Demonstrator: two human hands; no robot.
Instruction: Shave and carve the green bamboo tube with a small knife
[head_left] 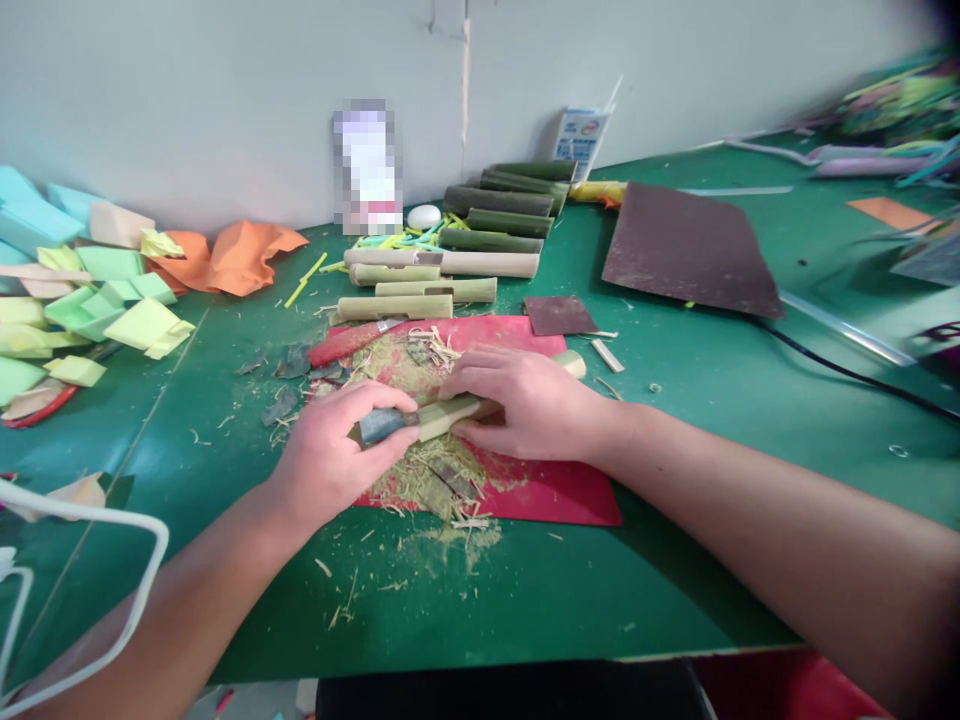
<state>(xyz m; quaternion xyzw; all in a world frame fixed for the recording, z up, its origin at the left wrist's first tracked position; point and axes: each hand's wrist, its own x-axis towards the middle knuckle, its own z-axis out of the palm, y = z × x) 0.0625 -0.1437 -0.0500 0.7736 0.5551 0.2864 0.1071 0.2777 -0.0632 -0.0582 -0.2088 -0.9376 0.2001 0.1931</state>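
Note:
A pale green bamboo tube [442,418] lies slanted between my two hands, over a red sheet [577,490] strewn with dust and shavings. My right hand [525,400] is wrapped over the tube's middle, and the tube's far end shows past the knuckles. At the near left end, my left hand [326,435] pinches a dark grey piece of sandpaper [381,426] curled around the bamboo. A red-handled knife [349,343] rests just beyond my left hand. Scraps of worn sandpaper [452,478] lie among the shavings [409,470] below the tube.
Scraped tubes [480,264] and dark green tubes [502,224] lie in a row behind. A brown sheet [690,250] and a small brown square [559,314] are to the right. Folded paper [90,290] covers the left. A drink carton [581,135] stands by the wall.

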